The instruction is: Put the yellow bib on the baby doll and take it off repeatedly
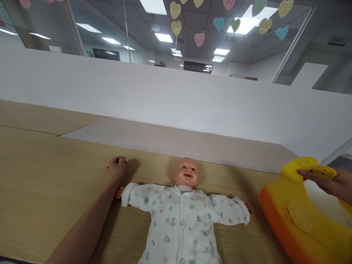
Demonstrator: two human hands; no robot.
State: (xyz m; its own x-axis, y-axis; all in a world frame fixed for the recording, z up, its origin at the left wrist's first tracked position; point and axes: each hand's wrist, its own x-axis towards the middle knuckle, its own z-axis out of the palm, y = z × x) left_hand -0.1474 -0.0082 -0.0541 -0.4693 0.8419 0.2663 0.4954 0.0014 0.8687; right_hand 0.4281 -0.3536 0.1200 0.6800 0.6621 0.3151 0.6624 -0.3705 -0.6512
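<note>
A baby doll (183,220) lies face up on the wooden table in a white printed buttoned suit, arms stretched out sideways and head toward the wall. To the left of the doll, my left hand (117,169) rests with fingers curled in and nothing visible in them. The forearm passes close by the doll's small hand (119,193). At the right edge, my right hand (337,183) grips a yellow and orange bib (286,209) by its upper part, near a strap end with small holes. A lemon slice is printed on the bib, and its right part is cut off by the frame.
The wooden table (49,176) meets a pale ledge (165,134) along a low white wall (154,95). Above the wall, glass panes carry heart-shaped paper notes (199,39). A seam runs across the tabletop at the left.
</note>
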